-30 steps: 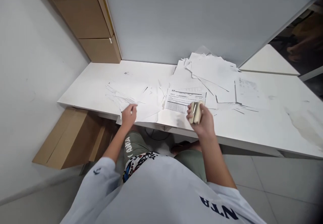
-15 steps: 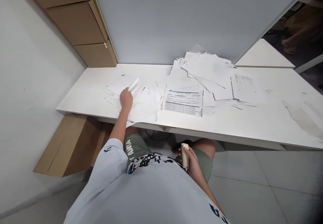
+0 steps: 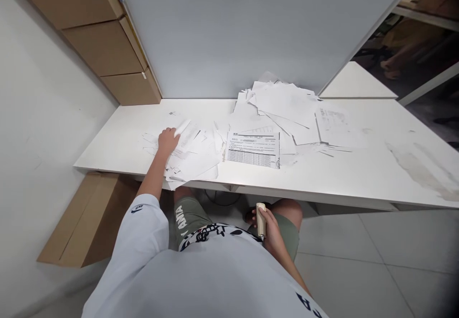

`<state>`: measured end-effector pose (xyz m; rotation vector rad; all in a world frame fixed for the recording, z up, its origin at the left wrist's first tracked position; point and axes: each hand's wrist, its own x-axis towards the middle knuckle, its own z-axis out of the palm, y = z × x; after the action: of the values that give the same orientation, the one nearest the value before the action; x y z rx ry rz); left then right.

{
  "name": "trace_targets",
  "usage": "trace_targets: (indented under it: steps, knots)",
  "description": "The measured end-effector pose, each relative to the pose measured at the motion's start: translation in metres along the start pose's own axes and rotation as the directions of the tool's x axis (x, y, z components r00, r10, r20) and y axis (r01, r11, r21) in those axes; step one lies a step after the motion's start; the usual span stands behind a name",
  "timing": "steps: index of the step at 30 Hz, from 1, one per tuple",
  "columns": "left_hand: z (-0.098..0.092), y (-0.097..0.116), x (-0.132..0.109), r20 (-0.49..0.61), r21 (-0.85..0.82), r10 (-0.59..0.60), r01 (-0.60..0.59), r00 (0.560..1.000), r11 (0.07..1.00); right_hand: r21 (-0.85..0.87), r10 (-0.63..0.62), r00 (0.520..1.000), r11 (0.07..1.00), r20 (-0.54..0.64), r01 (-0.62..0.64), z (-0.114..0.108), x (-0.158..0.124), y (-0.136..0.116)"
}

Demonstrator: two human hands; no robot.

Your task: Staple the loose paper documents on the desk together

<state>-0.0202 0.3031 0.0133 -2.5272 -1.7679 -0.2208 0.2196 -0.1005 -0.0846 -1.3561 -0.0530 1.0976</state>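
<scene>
My left hand [image 3: 168, 141] is closed on the edge of some paper sheets [image 3: 183, 127] at the left of the white table. A curled edge rises beside its fingertips, and the thumb side is partly hidden. More loose white sheets [image 3: 201, 162] lie in an untidy spread under and around that hand, some over the front edge. Low over my lap, my right hand [image 3: 271, 229] grips a cream stapler [image 3: 261, 220], held upright. A printed form [image 3: 253, 149] with a table of rows lies flat on the tabletop, right of the left hand's papers.
A heap of papers [image 3: 283, 107] rests against the grey panel [image 3: 236, 36]. Stacked cardboard boxes [image 3: 103, 45] stand at the back left, another cardboard box [image 3: 81, 217] below the table's left end. The white table [image 3: 351, 179] has grey smudges at right.
My left hand has shifted a little left and down with the sheets, and the curled paper lies lower. The view has tilted slightly. My right hand still holds the stapler.
</scene>
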Motion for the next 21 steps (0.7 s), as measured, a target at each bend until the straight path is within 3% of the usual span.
trace_targets:
  steps: [3,14,21]
  knots:
    - [-0.005,-0.003,0.005,0.074,0.015,-0.004,0.003,0.997,1.000,0.053,0.061,0.998,0.997,-0.004,-0.061,-0.004,-0.001,0.002]
    - [-0.026,0.008,0.012,0.193,0.109,0.015,-0.036,0.981,0.993,0.050,0.063,0.998,0.997,-0.005,-0.062,-0.006,0.007,0.006]
    - [-0.029,0.014,0.027,0.301,0.207,0.036,-0.102,0.953,0.973,0.038,0.079,0.997,0.996,-0.005,-0.079,-0.008,0.008,0.007]
